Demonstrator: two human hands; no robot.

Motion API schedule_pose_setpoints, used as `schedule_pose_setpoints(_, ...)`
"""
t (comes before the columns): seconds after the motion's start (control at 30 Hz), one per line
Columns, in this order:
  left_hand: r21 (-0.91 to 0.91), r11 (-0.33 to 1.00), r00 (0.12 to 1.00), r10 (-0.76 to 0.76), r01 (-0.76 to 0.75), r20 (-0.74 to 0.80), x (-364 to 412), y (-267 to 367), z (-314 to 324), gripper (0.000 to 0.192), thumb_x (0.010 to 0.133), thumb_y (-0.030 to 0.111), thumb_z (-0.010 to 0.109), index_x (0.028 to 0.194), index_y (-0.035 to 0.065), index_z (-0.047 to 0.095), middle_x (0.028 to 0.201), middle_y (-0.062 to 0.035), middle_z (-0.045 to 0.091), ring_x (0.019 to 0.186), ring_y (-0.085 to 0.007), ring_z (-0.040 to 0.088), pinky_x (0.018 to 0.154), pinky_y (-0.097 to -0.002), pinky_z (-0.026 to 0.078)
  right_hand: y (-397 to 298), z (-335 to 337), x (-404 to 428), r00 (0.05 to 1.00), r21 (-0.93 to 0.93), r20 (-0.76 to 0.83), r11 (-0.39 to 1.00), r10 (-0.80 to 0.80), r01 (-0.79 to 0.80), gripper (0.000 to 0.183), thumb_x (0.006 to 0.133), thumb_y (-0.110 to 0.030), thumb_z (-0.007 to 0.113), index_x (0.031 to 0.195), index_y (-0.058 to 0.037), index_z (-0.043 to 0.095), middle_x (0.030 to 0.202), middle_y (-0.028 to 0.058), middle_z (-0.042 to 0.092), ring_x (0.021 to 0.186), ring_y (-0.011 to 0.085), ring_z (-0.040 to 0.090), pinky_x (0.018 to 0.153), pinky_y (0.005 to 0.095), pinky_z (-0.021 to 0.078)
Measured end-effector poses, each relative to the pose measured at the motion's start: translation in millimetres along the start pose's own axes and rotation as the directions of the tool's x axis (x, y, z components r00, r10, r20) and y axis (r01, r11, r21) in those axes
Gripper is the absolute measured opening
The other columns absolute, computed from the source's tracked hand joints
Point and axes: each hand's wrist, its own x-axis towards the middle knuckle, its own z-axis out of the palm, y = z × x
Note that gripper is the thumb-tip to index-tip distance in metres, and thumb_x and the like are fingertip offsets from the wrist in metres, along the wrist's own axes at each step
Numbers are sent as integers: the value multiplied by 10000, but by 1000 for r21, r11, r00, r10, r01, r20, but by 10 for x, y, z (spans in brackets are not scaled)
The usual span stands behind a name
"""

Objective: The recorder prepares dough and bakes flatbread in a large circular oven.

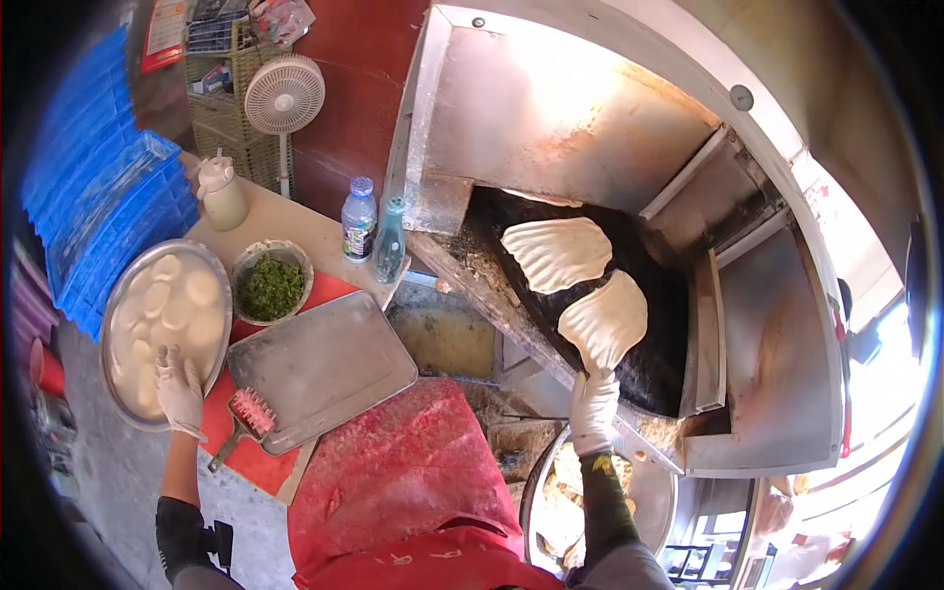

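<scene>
My left hand, in a white glove, rests with fingers spread at the lower right part of a round metal basin of pale dough pieces under a whitish coating. Whether its fingertips hold any dough cannot be told. My right hand, also gloved, has its fingers at the near, narrow end of a ridged flat dough sheet on the dark hot surface of the oven. Beyond it lies another ridged dough sheet, and part of a third shows behind. A pink spiked dough docker leans on a metal tray.
A bowl of chopped greens, two bottles and a thermos jug stand on the table. Stacked blue crates are at the left. The oven's metal edge runs before me. A large pan with baked flatbreads sits below my right arm.
</scene>
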Motion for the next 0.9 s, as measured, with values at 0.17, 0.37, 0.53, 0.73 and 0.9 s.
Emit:
schedule_pose_setpoints(0.17, 2, 998, 997, -67, 67, 45, 20, -1, -16, 360, 894, 158, 510, 1224, 15, 494, 1288, -243, 468, 1155, -417, 463, 969, -469, 370, -363, -15, 377, 906, 5, -319, 955, -280, 297, 417, 795, -125, 578, 1173, 25, 488, 1027, 264, 530, 882, 407, 532, 794, 486, 423)
schedule_pose_setpoints(0.37, 60, 984, 974, -177, 170, 142, 72, 185, -252, 440, 873, 251, 520, 1229, -6, 502, 1321, -248, 445, 1171, -396, 472, 1009, -438, 364, -995, 288, 576, 896, 19, -256, 925, -363, 380, 340, 800, -94, 572, 1116, 26, 534, 1015, 215, 580, 969, 377, 538, 866, 455, 421)
schedule_pose_setpoints(0.53, 94, 983, 982, -165, 157, 94, 54, 229, -251, 440, 854, 241, 528, 1225, 8, 493, 1310, -227, 447, 1186, -395, 432, 1006, -484, 338, -2882, 268, 617, 636, 727, -93, 384, -766, 569, 194, 825, -47, 551, 994, -56, 646, 967, 139, 651, 893, 310, 615, 801, 376, 490)
schedule_pose_setpoints(0.73, 26, 982, 974, -190, 188, 123, 68, 268, -309, 445, 852, 284, 519, 1205, 13, 512, 1309, -231, 437, 1197, -391, 418, 1031, -482, 303, -4550, 1172, 659, 397, 634, 291, 486, -871, 601, 206, 789, -197, 599, 925, -76, 694, 932, 125, 669, 892, 298, 637, 799, 391, 498)
schedule_pose_setpoints(0.9, -42, 978, 966, -197, 206, 166, 90, 284, -411, 429, 844, 266, 533, 1196, 22, 520, 1315, -230, 435, 1204, -386, 411, 1031, -482, 301, -5012, 1625, 551, 407, 328, 506, 606, -761, 725, 164, 750, -111, 586, 850, -66, 708, 869, 167, 673, 857, 326, 660, 723, 409, 529)
